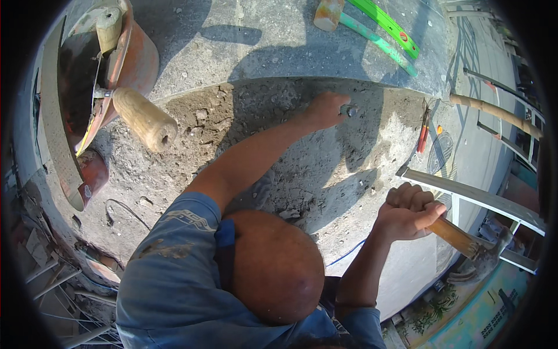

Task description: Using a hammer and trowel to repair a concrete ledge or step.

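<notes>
My left hand (326, 110) is stretched forward and closed around a short metal chisel (350, 110), seen nearly end-on. Its tip is lost against the rough, chipped concrete (302, 151) below. Raised on the right, my right hand (407, 212) grips the wooden handle of a claw hammer (456, 237). The hammer's metal head points away to the lower right, well apart from the chisel. Loose crumbs and rubble lie in the broken strip beside my left forearm.
A reddish bucket (142, 55) with wooden-handled tools (145, 119) stands at the left, near a long straightedge (55, 116). Beyond the chipped strip lie a green-handled mallet (372, 38) and a green spirit level (386, 23). Red-handled pliers (424, 132) and a metal ladder (476, 198) are at the right.
</notes>
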### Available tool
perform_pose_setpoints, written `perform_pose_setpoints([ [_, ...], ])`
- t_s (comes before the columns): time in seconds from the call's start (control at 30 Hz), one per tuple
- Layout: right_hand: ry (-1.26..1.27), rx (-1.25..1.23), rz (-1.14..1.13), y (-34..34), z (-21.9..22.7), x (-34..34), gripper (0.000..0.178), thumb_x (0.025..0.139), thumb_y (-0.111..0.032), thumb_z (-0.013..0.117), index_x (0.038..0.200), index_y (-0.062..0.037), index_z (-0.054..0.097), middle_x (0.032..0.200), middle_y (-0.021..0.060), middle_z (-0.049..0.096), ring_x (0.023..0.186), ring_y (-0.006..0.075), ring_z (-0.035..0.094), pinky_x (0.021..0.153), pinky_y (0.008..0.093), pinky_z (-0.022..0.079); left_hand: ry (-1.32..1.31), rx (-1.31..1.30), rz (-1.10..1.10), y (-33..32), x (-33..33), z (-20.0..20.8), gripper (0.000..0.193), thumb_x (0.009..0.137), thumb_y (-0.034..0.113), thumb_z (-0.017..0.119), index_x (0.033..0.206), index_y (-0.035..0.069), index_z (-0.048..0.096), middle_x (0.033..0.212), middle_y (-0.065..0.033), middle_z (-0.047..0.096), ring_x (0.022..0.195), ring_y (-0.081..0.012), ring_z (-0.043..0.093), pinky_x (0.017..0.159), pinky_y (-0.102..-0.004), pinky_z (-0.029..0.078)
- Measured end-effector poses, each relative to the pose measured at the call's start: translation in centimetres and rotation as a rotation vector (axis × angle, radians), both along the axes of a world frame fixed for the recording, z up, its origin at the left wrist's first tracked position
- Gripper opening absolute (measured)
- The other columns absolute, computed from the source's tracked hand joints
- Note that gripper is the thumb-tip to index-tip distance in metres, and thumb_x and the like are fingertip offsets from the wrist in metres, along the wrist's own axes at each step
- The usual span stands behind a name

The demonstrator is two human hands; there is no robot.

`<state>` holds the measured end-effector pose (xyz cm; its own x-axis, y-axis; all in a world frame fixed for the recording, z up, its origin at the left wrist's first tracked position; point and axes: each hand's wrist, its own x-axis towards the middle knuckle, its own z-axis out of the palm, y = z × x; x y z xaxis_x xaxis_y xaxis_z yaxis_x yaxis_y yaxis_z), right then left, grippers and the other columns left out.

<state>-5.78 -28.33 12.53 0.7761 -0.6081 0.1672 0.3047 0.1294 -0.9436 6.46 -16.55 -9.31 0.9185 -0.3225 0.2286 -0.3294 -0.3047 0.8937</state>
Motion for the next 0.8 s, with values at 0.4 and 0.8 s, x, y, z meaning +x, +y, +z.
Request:
perform_pose_setpoints([
  [0.4,0.001,-0.143,-0.087,-1.2,7.6,1.4,0.041,0.100,-0.037,0.046,0.070,-0.0169,0.027,0.054,-0.0054,0.020,0.041,0.0048,0.019,0.033,0.0197,0.014,-0.002,-0.038,0.038,0.7,-0.1,-0.6,0.022,0.068,0.003,0.071,0.077,-0.001,0.051,0.071,-0.0212,0.053,0.073,-0.0428,0.057,0.062,-0.0462,0.042],
  [0.8,0.544,-0.157,0.106,0.3,1.1,-1.2,0.035,0.099,-0.025,0.052,0.069,-0.0093,0.043,0.053,-0.0028,0.037,0.041,0.0058,0.033,0.035,0.0235,0.027,-0.061,-0.020,0.078,0.7,0.1,-1.3,0.026,0.082,0.013,0.071,0.073,-0.002,0.051,0.067,-0.0214,0.051,0.062,-0.0402,0.051,0.056,-0.0436,0.039],
])
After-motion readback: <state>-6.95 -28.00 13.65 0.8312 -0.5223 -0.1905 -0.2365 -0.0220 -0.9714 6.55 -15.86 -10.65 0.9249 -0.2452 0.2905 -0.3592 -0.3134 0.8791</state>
